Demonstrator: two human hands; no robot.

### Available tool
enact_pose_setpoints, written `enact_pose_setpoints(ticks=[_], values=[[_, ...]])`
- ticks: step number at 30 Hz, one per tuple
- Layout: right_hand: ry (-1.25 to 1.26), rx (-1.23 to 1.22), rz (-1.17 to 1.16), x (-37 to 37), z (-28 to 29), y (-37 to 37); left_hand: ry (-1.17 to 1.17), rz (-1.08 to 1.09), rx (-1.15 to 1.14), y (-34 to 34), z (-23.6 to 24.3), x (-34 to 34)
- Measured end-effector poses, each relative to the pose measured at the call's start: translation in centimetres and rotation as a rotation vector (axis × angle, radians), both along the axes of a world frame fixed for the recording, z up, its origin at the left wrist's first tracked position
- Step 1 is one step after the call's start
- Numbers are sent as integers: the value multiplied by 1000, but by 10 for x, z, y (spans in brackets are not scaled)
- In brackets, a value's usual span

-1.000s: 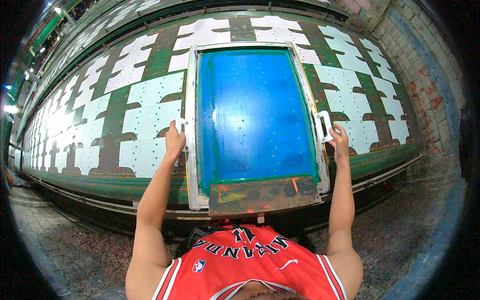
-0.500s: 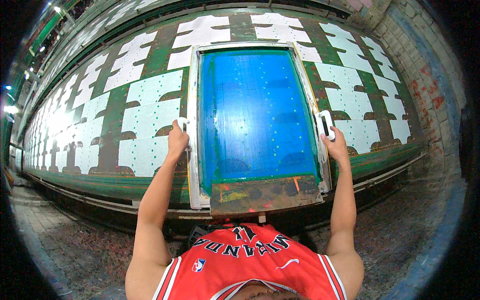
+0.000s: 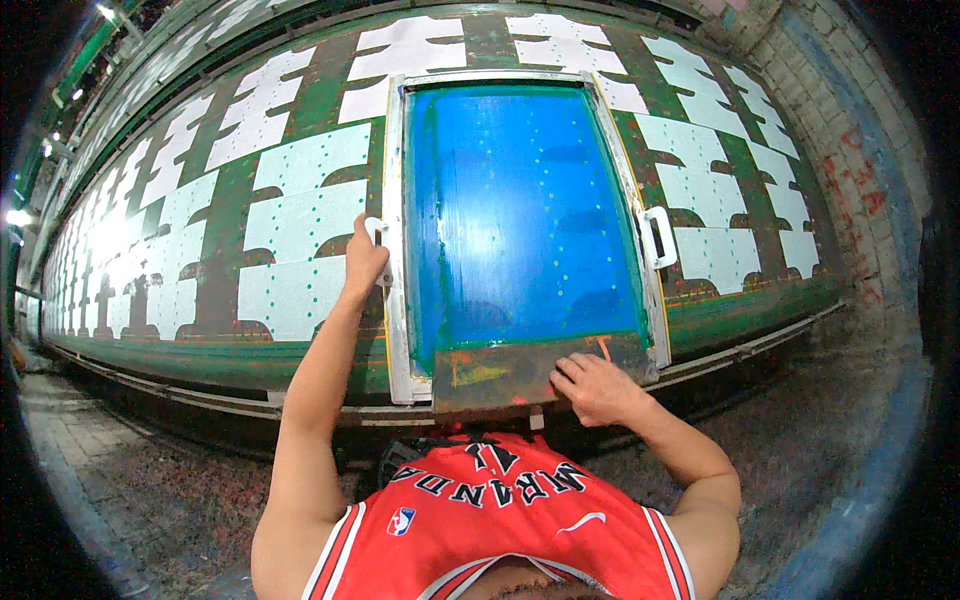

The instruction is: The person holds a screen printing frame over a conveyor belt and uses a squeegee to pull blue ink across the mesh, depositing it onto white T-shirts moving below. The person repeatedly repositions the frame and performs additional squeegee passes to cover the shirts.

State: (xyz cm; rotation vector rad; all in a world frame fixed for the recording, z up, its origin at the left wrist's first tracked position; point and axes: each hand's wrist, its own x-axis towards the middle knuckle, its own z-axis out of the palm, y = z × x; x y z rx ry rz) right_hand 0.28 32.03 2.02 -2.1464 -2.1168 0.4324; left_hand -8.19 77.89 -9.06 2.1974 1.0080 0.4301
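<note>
Fingers (image 3: 564, 376), right hand (image 3: 598, 392): part-curled at the stained board (image 3: 490, 372), grip can't be told | left hand (image 3: 366, 258): closed about your left handle (image 3: 376, 228) | blue screen (image 3: 500, 220): just beyond your right fingertips, long axis running away from you; right hand nearer its near end, left beside its left edge | right handle (image 3: 668, 238): untouched
</note>
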Motion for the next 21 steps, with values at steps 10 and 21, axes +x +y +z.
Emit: enact_pose_setpoints(ticks=[10,21], values=[[-50,124,-421,6,-18,40,-59,-21,-106,2,4,14],[-107,76,-465,8,-20,29,9,10,-153,14,2,23]])
